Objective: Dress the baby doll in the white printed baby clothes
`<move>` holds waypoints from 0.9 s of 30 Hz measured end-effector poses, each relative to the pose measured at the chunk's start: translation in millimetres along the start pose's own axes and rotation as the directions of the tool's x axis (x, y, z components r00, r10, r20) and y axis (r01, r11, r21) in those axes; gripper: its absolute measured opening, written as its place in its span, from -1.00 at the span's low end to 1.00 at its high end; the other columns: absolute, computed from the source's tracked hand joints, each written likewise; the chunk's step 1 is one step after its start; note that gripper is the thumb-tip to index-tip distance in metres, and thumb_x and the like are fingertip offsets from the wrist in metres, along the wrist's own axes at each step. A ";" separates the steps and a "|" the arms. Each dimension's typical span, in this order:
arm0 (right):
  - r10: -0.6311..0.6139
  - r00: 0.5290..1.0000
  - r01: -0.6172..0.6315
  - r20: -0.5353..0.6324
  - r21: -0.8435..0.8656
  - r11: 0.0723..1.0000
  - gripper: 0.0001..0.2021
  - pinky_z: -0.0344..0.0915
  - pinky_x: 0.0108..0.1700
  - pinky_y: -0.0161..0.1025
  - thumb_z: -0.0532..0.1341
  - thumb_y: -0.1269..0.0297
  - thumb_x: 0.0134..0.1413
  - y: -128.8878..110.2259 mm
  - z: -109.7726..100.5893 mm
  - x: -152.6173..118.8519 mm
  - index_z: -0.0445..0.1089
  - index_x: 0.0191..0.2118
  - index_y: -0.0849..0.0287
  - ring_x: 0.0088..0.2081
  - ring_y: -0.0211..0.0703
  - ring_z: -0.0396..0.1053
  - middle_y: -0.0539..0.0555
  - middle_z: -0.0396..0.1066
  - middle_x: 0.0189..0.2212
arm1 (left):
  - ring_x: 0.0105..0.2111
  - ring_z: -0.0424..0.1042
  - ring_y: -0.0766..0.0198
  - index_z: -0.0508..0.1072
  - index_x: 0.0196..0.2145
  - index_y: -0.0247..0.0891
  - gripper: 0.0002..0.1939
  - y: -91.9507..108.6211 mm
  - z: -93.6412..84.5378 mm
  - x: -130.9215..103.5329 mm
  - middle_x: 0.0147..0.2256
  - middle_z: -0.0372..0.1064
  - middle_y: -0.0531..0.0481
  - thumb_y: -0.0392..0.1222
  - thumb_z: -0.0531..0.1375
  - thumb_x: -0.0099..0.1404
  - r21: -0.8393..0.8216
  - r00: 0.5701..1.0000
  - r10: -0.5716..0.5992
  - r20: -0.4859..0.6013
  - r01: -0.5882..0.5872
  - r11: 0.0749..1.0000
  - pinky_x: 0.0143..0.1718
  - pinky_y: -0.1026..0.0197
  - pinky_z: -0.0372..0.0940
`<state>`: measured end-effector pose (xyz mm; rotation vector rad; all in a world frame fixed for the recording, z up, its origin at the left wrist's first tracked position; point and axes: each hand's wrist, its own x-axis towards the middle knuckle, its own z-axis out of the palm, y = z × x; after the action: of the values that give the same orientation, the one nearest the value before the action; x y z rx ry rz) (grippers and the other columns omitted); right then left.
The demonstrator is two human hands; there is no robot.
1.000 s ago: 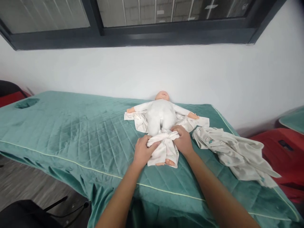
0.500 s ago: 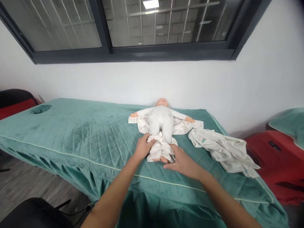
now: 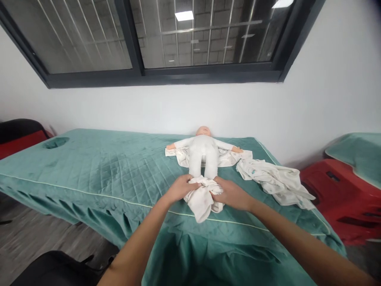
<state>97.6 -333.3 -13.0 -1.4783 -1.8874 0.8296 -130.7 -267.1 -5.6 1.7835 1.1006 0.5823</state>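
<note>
A baby doll with a white cloth body lies on its back on the green quilted bed cover, arms spread, head by the wall. Beneath its arms and back lies an opened pale printed garment. Bunched white cloth covers the lower ends of the doll's legs, and its feet are hidden. My left hand pinches the left side of this cloth. On the opposite side, my right hand grips it, thumb on top.
A crumpled white printed cloth lies on the bed at the right. Red chairs stand beyond the right end. A black seat is at the lower left, below a dark-framed window.
The cloth at the doll's feet has bunched up and now hangs toward me, covering the feet. Both hands have closed on it. The doll's legs lie straighter, and the view has shifted slightly.
</note>
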 end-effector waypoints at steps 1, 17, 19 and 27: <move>0.012 0.999 -0.014 0.042 0.041 0.999 -0.72 0.21 -0.38 -0.26 0.31 0.02 0.01 -3.0 -2.2 -0.7 0.38 -0.30 0.12 -0.36 -0.11 0.37 0.00 0.48 -0.35 | -0.40 0.38 0.21 0.53 -0.36 -0.31 -0.57 4.3 -4.9 -3.7 -0.44 0.44 0.04 0.16 0.30 0.05 -0.025 0.998 -0.017 0.058 0.019 1.000 -0.36 0.24 0.26; -0.184 0.929 0.107 0.320 0.245 0.964 -0.64 0.28 -0.35 -0.26 0.30 -0.08 0.04 -135.6 -96.0 -0.4 0.52 -0.39 0.16 -0.38 -0.15 0.37 0.03 0.47 -0.41 | -0.29 0.45 0.15 0.54 -0.29 -0.25 -0.65 133.2 -88.3 -50.8 -0.28 0.50 -0.07 0.02 0.38 0.01 -0.041 0.937 0.205 0.283 -0.202 0.979 -0.34 0.22 0.32; -0.200 0.934 0.139 0.296 0.215 0.967 -0.60 0.30 -0.38 -0.25 0.29 -0.13 0.02 -163.1 -115.9 0.6 0.55 -0.42 0.16 -0.41 -0.14 0.38 0.05 0.48 -0.44 | -0.32 0.45 0.18 0.52 -0.28 -0.26 -0.64 164.7 -100.2 -57.6 -0.29 0.49 -0.07 -0.02 0.39 -0.01 -0.036 0.910 0.256 0.327 -0.258 0.965 -0.37 0.23 0.30; -0.161 0.922 0.123 0.353 0.127 0.984 -0.59 0.33 -0.44 -0.24 0.32 -0.10 0.00 -234.4 -160.0 -10.8 0.57 -0.34 0.22 -0.47 -0.17 0.38 0.12 0.51 -0.43 | -0.33 0.46 0.16 0.58 -0.32 -0.27 -0.76 261.2 -114.6 -87.9 -0.35 0.49 -0.01 -0.17 0.36 -0.01 0.292 0.881 0.379 0.284 -0.456 0.841 -0.33 0.21 0.29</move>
<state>81.4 -369.5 268.2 -1.1672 -2.1512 1.1750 -148.1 -334.3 284.6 2.3735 0.6866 0.4471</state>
